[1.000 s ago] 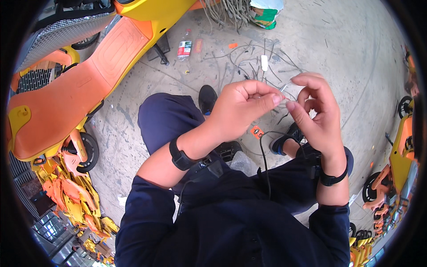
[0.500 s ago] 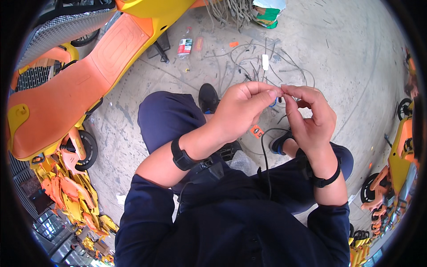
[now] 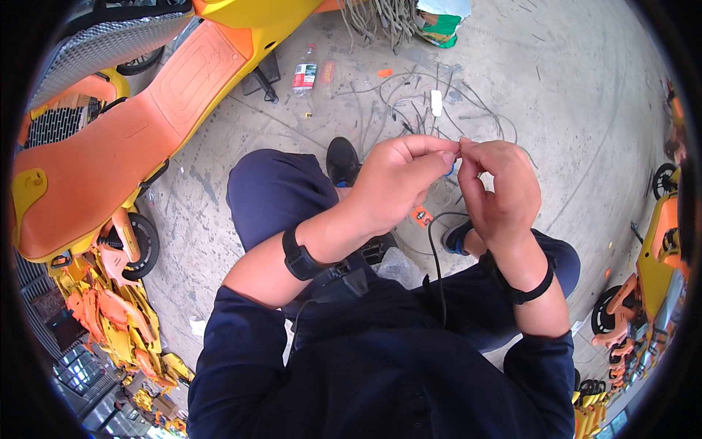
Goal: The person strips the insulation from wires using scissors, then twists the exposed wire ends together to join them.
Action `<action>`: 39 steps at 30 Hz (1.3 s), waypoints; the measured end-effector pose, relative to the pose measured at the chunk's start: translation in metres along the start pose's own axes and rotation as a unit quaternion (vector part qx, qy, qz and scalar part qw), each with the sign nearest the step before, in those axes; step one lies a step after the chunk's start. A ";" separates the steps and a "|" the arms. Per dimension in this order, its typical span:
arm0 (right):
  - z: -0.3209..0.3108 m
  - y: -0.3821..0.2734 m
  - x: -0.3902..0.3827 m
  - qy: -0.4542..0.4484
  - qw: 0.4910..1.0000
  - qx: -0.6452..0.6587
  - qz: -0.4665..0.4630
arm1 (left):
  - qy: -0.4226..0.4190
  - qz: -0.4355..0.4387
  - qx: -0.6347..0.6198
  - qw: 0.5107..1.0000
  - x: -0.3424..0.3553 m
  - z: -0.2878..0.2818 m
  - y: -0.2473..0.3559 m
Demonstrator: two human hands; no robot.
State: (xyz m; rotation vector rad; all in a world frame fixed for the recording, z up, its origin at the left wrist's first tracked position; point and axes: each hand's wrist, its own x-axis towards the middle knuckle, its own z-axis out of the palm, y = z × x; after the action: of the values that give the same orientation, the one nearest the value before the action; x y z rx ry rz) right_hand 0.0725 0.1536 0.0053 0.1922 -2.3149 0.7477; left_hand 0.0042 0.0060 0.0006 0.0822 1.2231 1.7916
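Item: thin black flexible cable (image 3: 436, 263), looping up from the lap toward the fingertips, its upper end hidden between the two hands, where a small blue part is showing.

Left hand (image 3: 398, 183): curling closed, thumb and forefinger pinching at the cable end. Right hand (image 3: 497, 190): meeting it fingertip to fingertip, likewise pinched shut on the same small piece. The hands are touching, raised above the knees.

Handling, as judged: the cable is looking light, limp and soft, likely slipping through a loose grip; the end piece is small and probably delicate, so holding close behind the tip with the fingertips is looking wisest, the slack left hanging.

Surroundings: black wristbands (image 3: 300, 256) sitting on both forearms; grey concrete floor (image 3: 585, 95) carrying a scatter of loose grey wires (image 3: 409, 102); clear plastic bottle with red label (image 3: 304, 73) lying near an orange-and-yellow scooter body (image 3: 124, 154); stacked orange and yellow plastic parts (image 3: 117, 322) lying at the left.
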 end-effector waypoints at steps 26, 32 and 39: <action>0.003 0.002 -0.009 0.001 0.970 0.168 0.178 | 0.024 0.085 0.103 0.991 -0.002 0.001 -0.003; 0.003 0.003 -0.009 0.000 0.986 0.108 0.125 | 0.026 0.118 0.141 0.983 0.000 0.004 -0.008; -0.007 0.008 -0.009 -0.013 0.947 0.239 0.214 | 0.006 0.057 0.072 0.996 -0.004 0.007 0.007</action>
State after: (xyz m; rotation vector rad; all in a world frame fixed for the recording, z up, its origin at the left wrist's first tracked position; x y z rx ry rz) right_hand 0.0801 0.1635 -0.0002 -0.0947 -2.1834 1.5313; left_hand 0.0054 0.0076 0.0111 0.2283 1.3784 1.8008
